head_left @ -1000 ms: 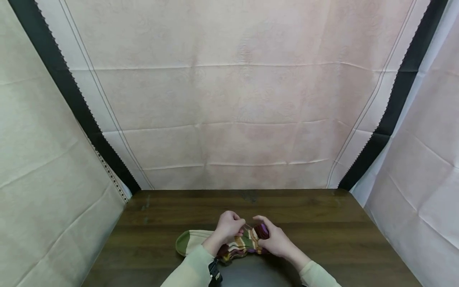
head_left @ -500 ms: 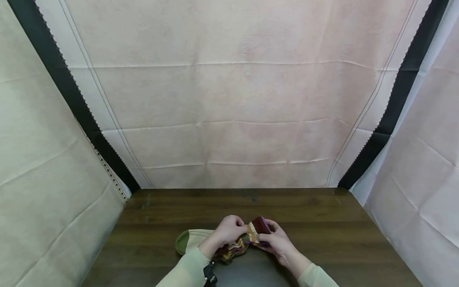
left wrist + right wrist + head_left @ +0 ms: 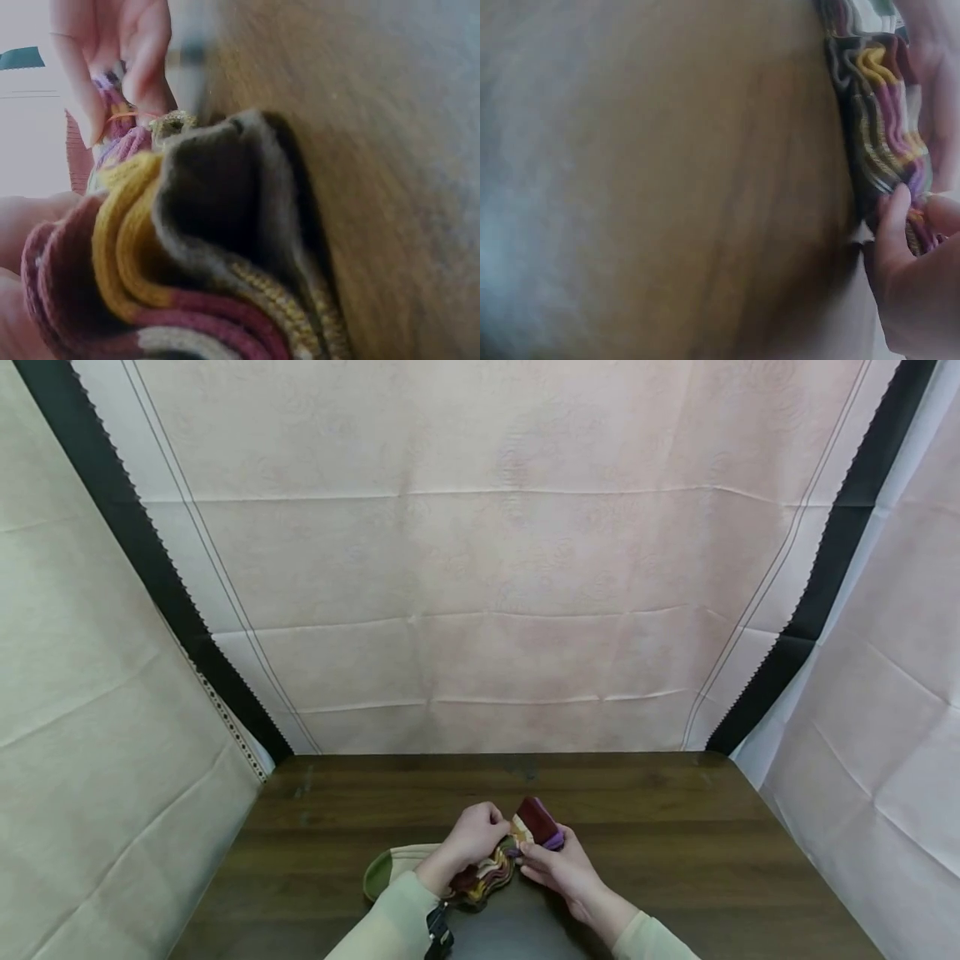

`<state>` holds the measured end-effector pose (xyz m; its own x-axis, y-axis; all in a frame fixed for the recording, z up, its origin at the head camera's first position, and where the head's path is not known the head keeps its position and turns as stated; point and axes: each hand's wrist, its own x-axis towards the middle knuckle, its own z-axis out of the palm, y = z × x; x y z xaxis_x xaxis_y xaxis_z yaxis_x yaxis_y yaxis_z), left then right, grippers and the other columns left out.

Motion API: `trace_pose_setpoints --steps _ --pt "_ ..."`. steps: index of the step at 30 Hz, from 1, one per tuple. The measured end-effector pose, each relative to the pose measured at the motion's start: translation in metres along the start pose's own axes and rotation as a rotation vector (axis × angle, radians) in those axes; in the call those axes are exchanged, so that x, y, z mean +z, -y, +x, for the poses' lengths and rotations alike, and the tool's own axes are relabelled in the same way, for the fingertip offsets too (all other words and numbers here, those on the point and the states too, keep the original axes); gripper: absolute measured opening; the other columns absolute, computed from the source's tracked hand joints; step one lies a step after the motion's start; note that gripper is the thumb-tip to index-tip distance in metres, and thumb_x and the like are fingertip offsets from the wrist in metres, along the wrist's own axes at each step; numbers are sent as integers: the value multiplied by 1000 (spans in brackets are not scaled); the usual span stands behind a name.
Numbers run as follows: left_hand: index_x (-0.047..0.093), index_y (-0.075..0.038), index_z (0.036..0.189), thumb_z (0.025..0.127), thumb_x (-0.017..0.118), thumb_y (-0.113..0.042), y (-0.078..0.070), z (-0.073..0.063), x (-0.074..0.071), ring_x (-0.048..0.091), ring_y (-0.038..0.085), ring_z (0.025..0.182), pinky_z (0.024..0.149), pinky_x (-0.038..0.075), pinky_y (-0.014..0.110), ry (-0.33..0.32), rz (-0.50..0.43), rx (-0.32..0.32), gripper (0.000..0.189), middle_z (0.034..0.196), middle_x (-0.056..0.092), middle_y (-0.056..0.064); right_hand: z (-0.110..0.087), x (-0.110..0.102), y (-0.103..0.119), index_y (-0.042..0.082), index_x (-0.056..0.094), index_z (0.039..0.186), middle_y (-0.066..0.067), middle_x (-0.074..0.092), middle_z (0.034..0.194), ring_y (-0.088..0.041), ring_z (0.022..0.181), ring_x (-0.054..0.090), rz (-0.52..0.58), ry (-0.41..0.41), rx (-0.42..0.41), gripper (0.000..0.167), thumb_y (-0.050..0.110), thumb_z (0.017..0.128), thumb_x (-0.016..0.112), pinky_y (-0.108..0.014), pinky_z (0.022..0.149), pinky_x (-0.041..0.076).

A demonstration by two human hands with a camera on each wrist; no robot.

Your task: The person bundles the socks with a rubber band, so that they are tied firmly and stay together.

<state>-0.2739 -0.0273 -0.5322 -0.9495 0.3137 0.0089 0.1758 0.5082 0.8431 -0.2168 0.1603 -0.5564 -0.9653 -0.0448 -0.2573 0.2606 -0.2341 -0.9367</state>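
A bundle of striped knit socks (image 3: 491, 872) lies on the table in front of me, with a green-and-cream end (image 3: 379, 872) to the left. My left hand (image 3: 474, 839) lies over the bundle, its thumb and fingertips pinching the fabric near the middle. My right hand (image 3: 562, 875) grips the other end, where a dark red and purple part (image 3: 537, 821) sticks up above the fingers. In the left wrist view, stacked folds of mustard knit (image 3: 116, 225) and grey-brown knit show up close. A thin orange thread (image 3: 131, 115) crosses near the right fingers. Part of the bundle is hidden under the left hand.
The wooden table (image 3: 360, 793) extends around the socks. A dark grey rounded surface (image 3: 510, 927) lies at the near edge between the forearms. Pale cloth walls (image 3: 480, 610) with black edging stand behind and at both sides.
The right hand has gone from spread fingers to gripping the socks' end and has turned it upward. That dark red end now tilts higher. The left hand has stayed near the middle.
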Motion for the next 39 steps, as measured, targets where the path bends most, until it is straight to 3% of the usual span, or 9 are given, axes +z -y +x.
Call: trace_pose_setpoints --steps 6,11,14,20,29,33,39 --pt "62 -7 89 98 66 -9 -2 0 0 54 17 73 63 46 30 -9 13 -6 10 85 59 3 -6 4 9 -1 1 158 -33 57 137 -34 103 77 -60 81 13 87 24 107 67 -43 87 64" --pt "61 -7 89 98 66 -9 1 0 -2 54 16 74 65 46 30 4 8 -9 10 85 58 2 -11 7 12 3 17 157 -32 61 132 -38 103 77 -211 72 -85 68 34 112 58 -46 83 65" --pt "61 -8 89 97 68 -10 2 -1 -3 54 16 72 64 46 30 38 12 -3 10 85 59 2 -8 5 12 2 27 152 -29 64 127 -38 98 78 -224 24 -91 61 32 111 60 -44 79 65" --pt "67 -10 84 94 74 -18 0 -2 -3 57 14 70 59 46 27 101 12 -24 15 82 62 0 5 -1 9 -4 31 148 -30 57 126 -29 89 74 -167 -61 -34 61 8 100 67 -40 77 65" --pt "62 -7 91 100 66 -13 1 -1 -5 51 14 62 51 41 28 87 -71 -53 11 85 59 4 10 11 8 -2 40 140 -27 58 120 -27 83 74 -280 -86 -128 72 -1 81 80 -42 72 66" --pt "63 -8 92 101 64 -11 1 -1 -5 52 15 65 54 42 29 86 -54 -38 10 85 59 4 10 11 11 -1 41 140 -27 59 120 -27 85 74 -312 -75 -128 71 2 82 81 -41 72 66" --pt "68 -9 87 99 70 -13 -1 -1 2 55 13 70 64 49 30 62 68 47 13 83 62 -2 9 -1 13 -4 38 145 -32 57 126 -30 87 74 -272 -62 -63 61 10 96 73 -45 73 66"
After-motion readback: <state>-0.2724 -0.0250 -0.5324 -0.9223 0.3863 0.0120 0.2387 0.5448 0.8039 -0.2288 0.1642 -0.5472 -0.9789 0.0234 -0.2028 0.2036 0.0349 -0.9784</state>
